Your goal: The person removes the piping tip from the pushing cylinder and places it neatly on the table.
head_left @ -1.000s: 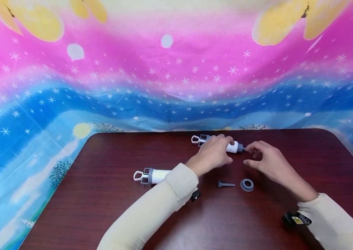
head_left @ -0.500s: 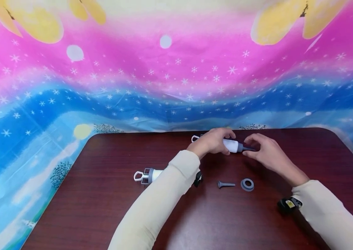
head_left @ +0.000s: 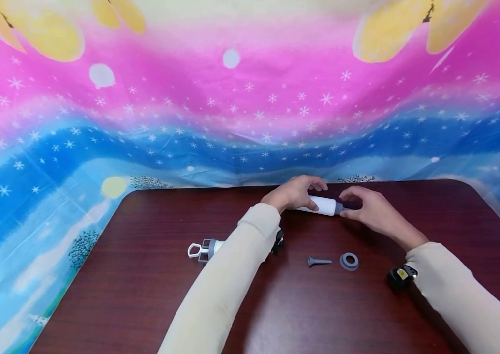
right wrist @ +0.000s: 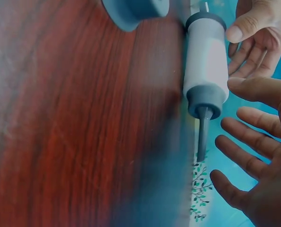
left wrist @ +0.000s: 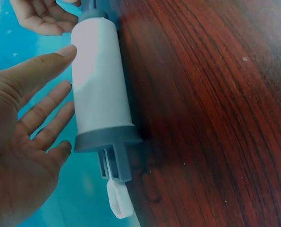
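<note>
A white syringe-like food press [head_left: 326, 205] lies near the far edge of the table, its grey nozzle [right wrist: 204, 132] toward the right. My left hand [head_left: 295, 191] spans the barrel, thumb at the barrel's near side and fingers loose beyond it. In the left wrist view the white pull loop [left wrist: 120, 198] sticks out of the grey frame at its rear end. My right hand [head_left: 375, 209] is around the nozzle end, fingers spread and thumb tip right at the grey end collar [right wrist: 206, 99]. Neither hand is wrapped tightly around the press.
A second press [head_left: 211, 249] lies nearer, partly hidden under the left sleeve. In front of the hands lie a loose grey nozzle [head_left: 319, 261] and a grey ring [head_left: 344, 266]. A printed cloth [head_left: 232, 123] hangs behind the dark wooden table [head_left: 126, 295].
My left hand has shifted left and back along the barrel, now hiding the rear of the press. My right hand has moved slightly left, from the nozzle tip toward the collar.
</note>
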A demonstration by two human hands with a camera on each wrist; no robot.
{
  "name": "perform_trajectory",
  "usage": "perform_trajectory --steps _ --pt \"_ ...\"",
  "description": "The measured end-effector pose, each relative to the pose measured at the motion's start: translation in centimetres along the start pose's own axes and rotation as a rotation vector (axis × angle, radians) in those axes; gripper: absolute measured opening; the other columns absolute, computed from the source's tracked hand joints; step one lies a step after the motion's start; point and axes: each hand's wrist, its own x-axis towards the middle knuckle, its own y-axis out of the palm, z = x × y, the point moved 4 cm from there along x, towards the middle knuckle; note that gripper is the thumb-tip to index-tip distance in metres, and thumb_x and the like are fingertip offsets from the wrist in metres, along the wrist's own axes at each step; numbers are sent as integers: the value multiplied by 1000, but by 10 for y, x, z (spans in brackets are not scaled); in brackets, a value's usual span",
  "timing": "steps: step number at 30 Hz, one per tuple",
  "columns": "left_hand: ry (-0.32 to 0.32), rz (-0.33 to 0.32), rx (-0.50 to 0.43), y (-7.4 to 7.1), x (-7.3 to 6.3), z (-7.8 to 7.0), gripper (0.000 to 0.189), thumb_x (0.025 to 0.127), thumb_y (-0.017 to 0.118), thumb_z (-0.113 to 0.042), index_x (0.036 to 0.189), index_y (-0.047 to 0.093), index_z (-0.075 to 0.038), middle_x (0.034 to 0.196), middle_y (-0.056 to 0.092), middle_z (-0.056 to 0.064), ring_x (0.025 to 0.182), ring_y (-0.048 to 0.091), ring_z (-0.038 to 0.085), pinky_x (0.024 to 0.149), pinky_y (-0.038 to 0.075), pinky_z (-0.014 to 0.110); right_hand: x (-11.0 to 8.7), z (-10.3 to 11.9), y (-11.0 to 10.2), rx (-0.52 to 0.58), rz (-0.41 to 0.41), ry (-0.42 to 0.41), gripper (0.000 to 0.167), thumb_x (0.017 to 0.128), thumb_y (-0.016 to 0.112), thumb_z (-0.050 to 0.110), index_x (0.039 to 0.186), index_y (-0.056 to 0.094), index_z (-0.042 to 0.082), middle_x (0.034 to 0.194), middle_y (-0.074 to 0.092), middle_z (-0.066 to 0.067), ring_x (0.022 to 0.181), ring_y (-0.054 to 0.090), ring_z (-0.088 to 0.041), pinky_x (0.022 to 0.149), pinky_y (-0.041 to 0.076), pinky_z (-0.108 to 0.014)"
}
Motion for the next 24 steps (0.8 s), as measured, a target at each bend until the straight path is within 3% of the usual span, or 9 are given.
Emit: perform_trajectory --steps 15,24 --pt "-56 39 6 5 7 16 53 92 79 -3 141 64 -16 148 61 5 120 57 18 102 50 35 12 -12 14 11 87 47 37 94 78 16 125 66 0 125 69 -28 114 65 -43 96 49 -59" --pt "-56 34 14 5 9 17 50 92 79 -2 138 67 -17 145 62 6 118 58 18 99 51 34 14 -15 16 9 95 62 34 96 75 12 126 65 -1 124 68 -29 114 64 -44 95 50 -60"
